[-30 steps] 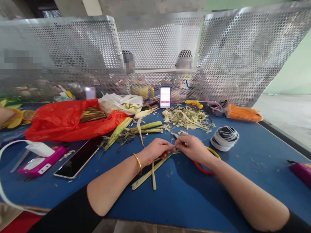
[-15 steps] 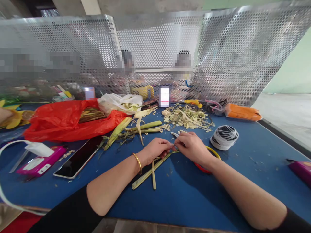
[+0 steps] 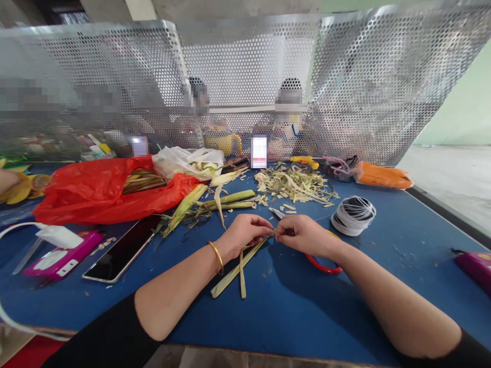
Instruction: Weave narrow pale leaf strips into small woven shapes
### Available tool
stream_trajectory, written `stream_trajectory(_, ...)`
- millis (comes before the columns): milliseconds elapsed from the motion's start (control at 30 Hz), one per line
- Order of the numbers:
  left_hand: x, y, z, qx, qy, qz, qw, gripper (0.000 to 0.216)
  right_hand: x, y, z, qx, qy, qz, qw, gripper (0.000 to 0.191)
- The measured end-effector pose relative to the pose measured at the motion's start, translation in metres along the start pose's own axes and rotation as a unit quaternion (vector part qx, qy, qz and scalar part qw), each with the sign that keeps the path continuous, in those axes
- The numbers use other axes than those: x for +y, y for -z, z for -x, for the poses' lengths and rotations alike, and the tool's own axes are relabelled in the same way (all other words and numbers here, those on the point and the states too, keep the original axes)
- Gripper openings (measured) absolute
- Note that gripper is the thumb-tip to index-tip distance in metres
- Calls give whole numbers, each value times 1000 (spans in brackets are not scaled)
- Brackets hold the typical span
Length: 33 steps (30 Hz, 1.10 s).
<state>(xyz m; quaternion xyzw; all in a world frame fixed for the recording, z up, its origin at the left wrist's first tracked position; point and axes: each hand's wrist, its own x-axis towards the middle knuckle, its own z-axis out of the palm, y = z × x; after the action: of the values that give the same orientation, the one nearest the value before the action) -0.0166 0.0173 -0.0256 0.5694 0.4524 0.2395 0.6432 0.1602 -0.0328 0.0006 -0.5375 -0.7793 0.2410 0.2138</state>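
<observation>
Near the middle of the blue table top (image 3: 291, 312), the left hand (image 3: 243, 235) and right hand (image 3: 303, 236) are meeting fingertip to fingertip, both pinching closed on the far end of a long pale green leaf strip (image 3: 238, 266). That strip is trailing back toward the near edge, lying flat beside a second strip. A red and yellow ring (image 3: 324, 267) is lying just under the right wrist. Right of it, a coil of white cord (image 3: 353, 215) is sitting apart. Farther off, a pile of shredded husk scraps (image 3: 295, 185) is spreading out. To the left, a red plastic bag (image 3: 95, 191) is slumping beside a black phone (image 3: 118, 250).
</observation>
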Motion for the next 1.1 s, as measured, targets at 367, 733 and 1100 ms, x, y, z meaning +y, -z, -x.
stream_trajectory(367,1,9,-4,-23,-107,-120,987,8,12,-28,-8,43,-42,-173,983,48)
stream_trajectory(733,2,17,-5,38,-209,-310,927,21,6,-25,-6,49,-32,-91,994,37)
stream_trajectory(1100,2,4,1,85,-282,-550,782,24,11,-33,-8,87,-41,-136,986,30)
